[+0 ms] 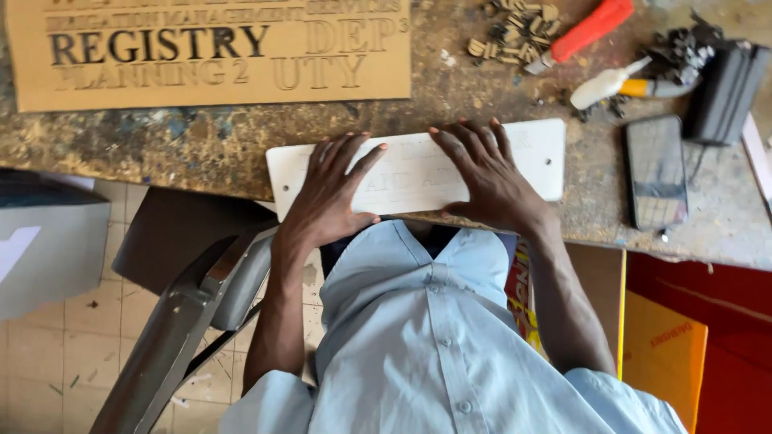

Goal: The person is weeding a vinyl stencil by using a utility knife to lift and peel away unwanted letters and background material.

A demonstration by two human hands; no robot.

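— Pressing down on something, both of them?
— Yes. The left hand [330, 197] and right hand [486, 177] lie flat, fingers spread wide, gripping nothing, on a white plate [547, 157] at the near edge of the workbench [201, 145].
— Where is the plate against the hands?
— Under both palms, its ends sticking out either side. A phone [655, 170] lies near, to the right.

Light blue button-up shirt [434, 337], open collar, short sleeves, small matching buttons, bare forearms.
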